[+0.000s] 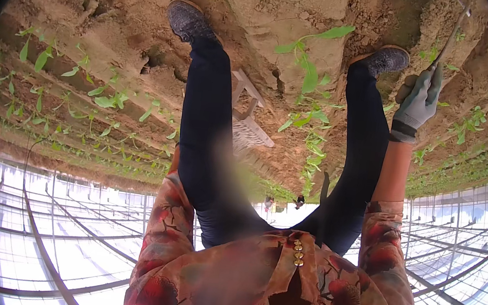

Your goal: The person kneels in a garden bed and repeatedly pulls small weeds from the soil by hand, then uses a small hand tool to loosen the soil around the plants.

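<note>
At the upper right, my right hand [417,98], in a pale work glove with darker fingers, grips the handle of a slim hand tool [451,34]. The tool's far end reaches the top edge of the picture, so its kind is unclear. Leafy seedlings [469,125] grow in the soil beside that hand. My left hand is out of view; its forearm passes behind my left leg. Between my legs stands a line of green seedlings [310,74] on brown soil [289,2].
A low stool [251,128] with a woven seat lies behind my left leg. Rows of seedlings [113,97] stretch away at the left. Two people [299,201] are far behind, small in view. A greenhouse frame [55,237] spans the background. Ridges and clods lie around my shoes [189,20].
</note>
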Available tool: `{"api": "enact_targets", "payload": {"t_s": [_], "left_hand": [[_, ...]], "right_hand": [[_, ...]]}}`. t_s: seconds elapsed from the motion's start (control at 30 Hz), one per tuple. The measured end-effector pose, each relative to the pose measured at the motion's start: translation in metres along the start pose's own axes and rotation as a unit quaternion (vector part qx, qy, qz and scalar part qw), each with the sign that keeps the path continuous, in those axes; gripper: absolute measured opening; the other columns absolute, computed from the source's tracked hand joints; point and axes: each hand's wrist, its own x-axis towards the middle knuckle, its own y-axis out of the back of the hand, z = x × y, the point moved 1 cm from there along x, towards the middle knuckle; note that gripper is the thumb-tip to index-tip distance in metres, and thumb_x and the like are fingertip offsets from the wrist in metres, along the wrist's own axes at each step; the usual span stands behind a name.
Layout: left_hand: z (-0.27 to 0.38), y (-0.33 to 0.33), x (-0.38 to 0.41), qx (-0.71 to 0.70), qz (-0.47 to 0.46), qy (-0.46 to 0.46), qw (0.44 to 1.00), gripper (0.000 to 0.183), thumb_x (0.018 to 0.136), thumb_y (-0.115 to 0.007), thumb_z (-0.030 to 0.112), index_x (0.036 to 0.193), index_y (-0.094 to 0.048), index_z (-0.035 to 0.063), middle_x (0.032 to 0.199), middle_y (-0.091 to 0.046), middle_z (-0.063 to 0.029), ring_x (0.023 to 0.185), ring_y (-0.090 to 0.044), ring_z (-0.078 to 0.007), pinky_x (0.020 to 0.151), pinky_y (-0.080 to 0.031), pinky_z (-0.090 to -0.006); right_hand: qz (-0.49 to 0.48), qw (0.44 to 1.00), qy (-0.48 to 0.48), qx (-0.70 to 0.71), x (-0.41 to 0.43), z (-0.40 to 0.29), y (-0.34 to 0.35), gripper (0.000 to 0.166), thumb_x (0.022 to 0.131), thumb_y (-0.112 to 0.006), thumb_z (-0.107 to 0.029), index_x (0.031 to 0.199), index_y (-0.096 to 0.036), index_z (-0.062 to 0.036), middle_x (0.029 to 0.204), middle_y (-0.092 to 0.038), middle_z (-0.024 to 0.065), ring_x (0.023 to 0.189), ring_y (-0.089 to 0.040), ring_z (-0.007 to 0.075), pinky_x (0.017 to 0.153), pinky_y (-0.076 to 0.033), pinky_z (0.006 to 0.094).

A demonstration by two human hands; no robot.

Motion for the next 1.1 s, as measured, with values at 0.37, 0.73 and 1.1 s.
{"api": "enact_targets", "payload": {"t_s": [0.37, 0.73, 1.1], "left_hand": [[0.19, 0.171, -0.038, -0.198, 0.247, -0.226, 0.922, 0.028, 0.081, -0.058, 0.02, 0.108, -0.059, 0.012, 0.097, -0.063, -0.0035, 0.086, -0.061, -0.0216, 0.075, -0.048, -0.0363], [0.239, -0.095, 0.046, 0.994, 0.098, 0.038, -0.011, 0.026, 0.09, -0.05, 0.024, 0.113, -0.05, 0.0119, 0.106, -0.054, -0.0049, 0.103, -0.047, -0.0198, 0.093, -0.034, -0.0408], [0.306, -0.026, 0.014, 0.731, -0.13, -0.215, 0.635, 0.018, 0.088, -0.054, 0.015, 0.104, -0.06, 0.0111, 0.088, -0.063, -0.0014, 0.082, -0.059, -0.0204, 0.067, -0.046, -0.0365]], "right_hand": [[-0.018, 0.995, -0.061, 0.081, 0.0, 0.028, 0.012, 0.042, 0.092, -0.046, -0.014, 0.134, -0.039, -0.0081, 0.065, -0.054, 0.0036, 0.039, -0.041, 0.0064, 0.034, -0.033, 0.021], [-0.058, 0.985, -0.068, 0.15, 0.004, 0.046, 0.041, 0.044, 0.092, -0.046, -0.018, 0.135, -0.038, -0.0086, 0.066, -0.055, 0.0066, 0.039, -0.04, 0.0071, 0.035, -0.032, 0.0231], [-0.076, 0.974, -0.082, 0.195, 0.003, 0.003, 0.04, 0.045, 0.092, -0.049, -0.024, 0.13, -0.041, -0.0013, 0.061, -0.052, 0.0026, 0.038, -0.037, 0.0032, 0.034, -0.027, 0.0191]]}}
